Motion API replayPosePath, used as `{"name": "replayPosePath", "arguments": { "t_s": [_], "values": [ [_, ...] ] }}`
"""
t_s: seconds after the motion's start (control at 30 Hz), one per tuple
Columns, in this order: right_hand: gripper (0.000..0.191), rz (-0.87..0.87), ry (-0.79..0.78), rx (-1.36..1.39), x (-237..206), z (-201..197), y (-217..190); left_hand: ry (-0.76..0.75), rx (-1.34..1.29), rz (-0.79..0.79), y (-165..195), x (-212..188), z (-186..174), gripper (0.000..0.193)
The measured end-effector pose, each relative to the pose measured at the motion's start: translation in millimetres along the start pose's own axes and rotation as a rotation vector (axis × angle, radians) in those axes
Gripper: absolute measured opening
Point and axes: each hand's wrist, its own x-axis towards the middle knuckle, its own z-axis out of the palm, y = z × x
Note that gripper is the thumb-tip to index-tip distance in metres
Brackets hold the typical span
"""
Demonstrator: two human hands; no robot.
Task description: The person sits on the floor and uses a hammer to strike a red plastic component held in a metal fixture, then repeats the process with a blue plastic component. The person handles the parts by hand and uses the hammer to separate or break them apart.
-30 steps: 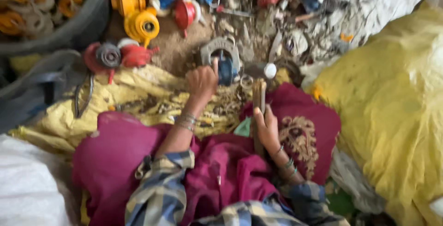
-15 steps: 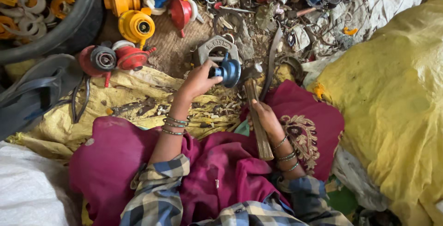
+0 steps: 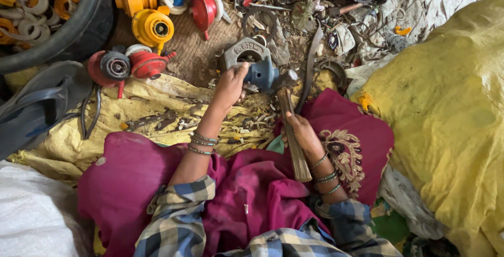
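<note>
My left hand (image 3: 230, 85) grips a blue-grey regulator-like part (image 3: 262, 73) and holds it against a grey metal block (image 3: 242, 52) on the ground. My right hand (image 3: 300, 130) is closed around the wooden handle (image 3: 295, 147) of a hammer, whose metal head (image 3: 286, 77) rests next to the blue part. Both wrists wear green bangles. Maroon cloth (image 3: 252, 194) covers my lap below the hands.
Yellow, red and blue regulator-like parts (image 3: 152, 26) lie at the top among scrap metal. A black tub (image 3: 63, 31) with rings sits top left, a dark sandal (image 3: 37, 105) at left. Yellow sacks lie under the work spot (image 3: 152, 115) and at right (image 3: 446, 120).
My left hand has stayed on the blue part at the block. My right hand has brought the hammer head down close beside the blue part.
</note>
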Motion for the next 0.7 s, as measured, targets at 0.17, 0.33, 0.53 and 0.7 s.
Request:
{"name": "replayPosePath", "arguments": {
  "t_s": [0.17,0.33,0.53,0.7],
  "values": [
    [0.045,-0.024,-0.031,-0.006,-1,2,0,0.119,-0.137,-0.077,-24,17,-6,0.053],
    [0.045,-0.019,-0.018,0.01,-4,3,-3,0.203,-0.352,-0.102,-22,21,-6,0.048],
    [0.045,-0.001,-0.013,-0.051,-9,5,-6,0.187,-0.319,-0.001,-23,20,-8,0.049],
    [0.045,-0.014,-0.019,-0.024,-9,6,-4,0.244,0.475,0.079,-43,36,1,0.062]
  ]
}}
